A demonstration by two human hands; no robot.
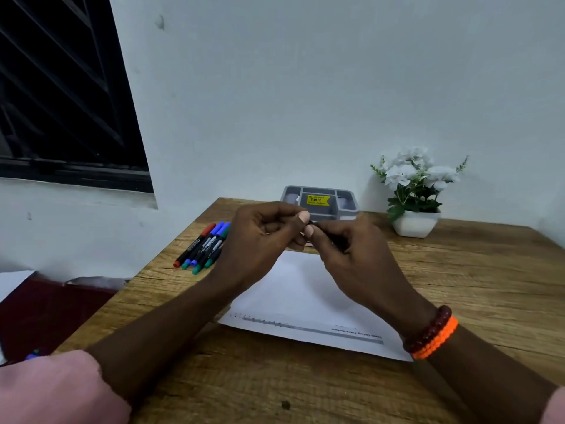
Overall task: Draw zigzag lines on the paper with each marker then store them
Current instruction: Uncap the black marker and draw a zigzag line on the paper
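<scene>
A white sheet of paper (301, 298) lies on the wooden table (458, 286), with a dark zigzag line along its near edge. Both hands are raised above the sheet's far end. My right hand (351, 255) grips a dark marker (315, 223), of which only a short tip shows between the fingers. My left hand (266, 237) pinches that marker's end; whether a cap is on it is hidden. Several markers (203, 246) with red, blue and green ends lie side by side to the left of the hands.
A grey compartment tray (348, 198) with a yellow price sticker stands at the table's back edge by the wall. A white pot of white flowers (415, 221) sits to its right. A dark red surface lies beyond the table's left edge.
</scene>
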